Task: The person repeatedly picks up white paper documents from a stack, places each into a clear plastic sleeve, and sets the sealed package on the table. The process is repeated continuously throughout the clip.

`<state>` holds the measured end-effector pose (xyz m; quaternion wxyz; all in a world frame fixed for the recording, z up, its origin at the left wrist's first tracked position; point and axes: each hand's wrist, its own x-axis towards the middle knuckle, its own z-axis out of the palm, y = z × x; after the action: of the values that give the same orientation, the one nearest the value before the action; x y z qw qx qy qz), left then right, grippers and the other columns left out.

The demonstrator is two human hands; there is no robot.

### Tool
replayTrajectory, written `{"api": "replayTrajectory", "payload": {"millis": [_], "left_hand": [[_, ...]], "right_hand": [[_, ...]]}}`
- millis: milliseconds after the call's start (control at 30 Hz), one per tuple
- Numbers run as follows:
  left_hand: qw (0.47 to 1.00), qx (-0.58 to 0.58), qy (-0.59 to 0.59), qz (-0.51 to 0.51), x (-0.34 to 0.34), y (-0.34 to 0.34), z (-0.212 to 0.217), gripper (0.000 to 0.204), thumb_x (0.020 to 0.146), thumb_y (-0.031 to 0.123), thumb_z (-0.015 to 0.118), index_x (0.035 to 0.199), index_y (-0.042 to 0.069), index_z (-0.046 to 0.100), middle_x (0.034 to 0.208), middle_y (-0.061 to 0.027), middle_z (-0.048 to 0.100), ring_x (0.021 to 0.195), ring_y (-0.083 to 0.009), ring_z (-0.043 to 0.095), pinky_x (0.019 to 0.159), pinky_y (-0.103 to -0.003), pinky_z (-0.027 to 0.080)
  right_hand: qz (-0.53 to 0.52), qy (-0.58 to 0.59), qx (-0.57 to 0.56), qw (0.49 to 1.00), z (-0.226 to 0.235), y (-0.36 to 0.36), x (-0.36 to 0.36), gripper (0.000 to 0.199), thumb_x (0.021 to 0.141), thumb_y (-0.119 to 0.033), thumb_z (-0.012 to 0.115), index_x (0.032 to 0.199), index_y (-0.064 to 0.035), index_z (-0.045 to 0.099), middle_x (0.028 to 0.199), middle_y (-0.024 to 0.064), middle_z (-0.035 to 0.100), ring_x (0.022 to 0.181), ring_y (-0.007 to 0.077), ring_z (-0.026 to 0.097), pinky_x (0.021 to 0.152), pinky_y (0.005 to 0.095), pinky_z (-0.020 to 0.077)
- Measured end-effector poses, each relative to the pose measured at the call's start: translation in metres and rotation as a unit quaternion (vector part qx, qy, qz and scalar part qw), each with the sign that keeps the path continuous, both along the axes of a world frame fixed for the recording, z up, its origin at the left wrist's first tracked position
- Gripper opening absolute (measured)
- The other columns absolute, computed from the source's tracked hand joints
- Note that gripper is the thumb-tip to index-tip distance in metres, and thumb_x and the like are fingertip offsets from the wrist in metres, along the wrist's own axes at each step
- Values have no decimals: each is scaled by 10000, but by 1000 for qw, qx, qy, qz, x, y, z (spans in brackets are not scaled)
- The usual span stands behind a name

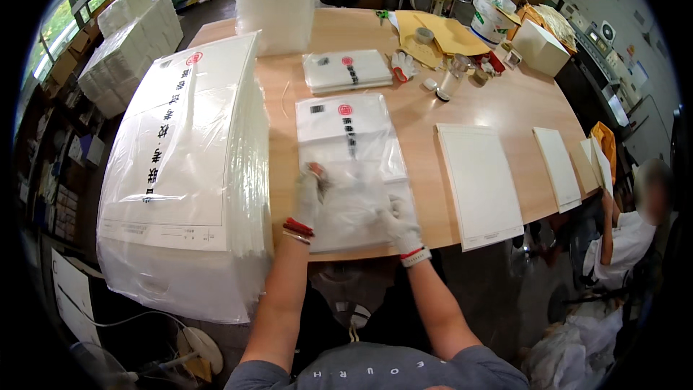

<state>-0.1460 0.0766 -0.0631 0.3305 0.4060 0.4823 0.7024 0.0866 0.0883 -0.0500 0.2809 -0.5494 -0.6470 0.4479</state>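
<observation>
A clear printed plastic bag with a red round mark and dark lettering lies on white sheets in front of me, near the table's front edge. My left hand, in a white glove with bare fingertips, is closed on the bag at its left side. Opposite it, my gloved right hand has its fingers bent together on the bag's right edge. Between the hands the film is wrinkled and smeared by motion. Exactly how the fingertips grip it is hard to see.
A tall stack of plastic-wrapped printed sheets stands at left. Behind the bag lies a smaller folded pile, with a glove beside it. White boards lie at right, where another person sits holding a board.
</observation>
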Motion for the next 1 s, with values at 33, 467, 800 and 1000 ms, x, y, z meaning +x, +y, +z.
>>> {"api": "replayTrajectory", "payload": {"millis": [33, 467, 800, 1000], "left_hand": [[956, 21, -286, -67, -10, 4, -5, 147, 917, 183, 467, 920, 49, 527, 717, -40, 576, 606, -124, 521, 529, -257, 423], [950, -147, 177, -212, 73, -26, 144, 406, 866, 28, 531, 1245, -41, 404, 973, -78, 590, 830, -105, 542, 732, -226, 455], [867, 1, 492, 84, 86, -91, 126, 537, 739, 29, 657, 1234, -9, 453, 1048, -168, 569, 949, -289, 572, 825, -347, 469], [933, 78, 346, 68, 105, -132, 120, 314, 763, 30, 639, 1068, 4, 568, 936, -150, 614, 899, -281, 602, 803, -334, 480]], "right_hand": [[26, -114, 190, 975, -13, 0, 24, 294, 816, -180, 640, 1044, -17, 551, 941, 105, 588, 907, 214, 564, 778, 327, 461], [118, -241, 347, 899, -39, 6, -54, 180, 826, -104, 560, 989, -28, 571, 897, 174, 604, 780, 285, 609, 671, 355, 483], [74, -213, 348, 910, 10, -38, 152, 466, 722, -138, 680, 1145, -14, 527, 1060, 171, 564, 1010, 338, 530, 879, 403, 430], [38, -266, 285, 920, 12, -5, 243, 582, 711, -335, 704, 1179, -45, 519, 1029, 139, 602, 964, 307, 567, 820, 367, 460]]}}
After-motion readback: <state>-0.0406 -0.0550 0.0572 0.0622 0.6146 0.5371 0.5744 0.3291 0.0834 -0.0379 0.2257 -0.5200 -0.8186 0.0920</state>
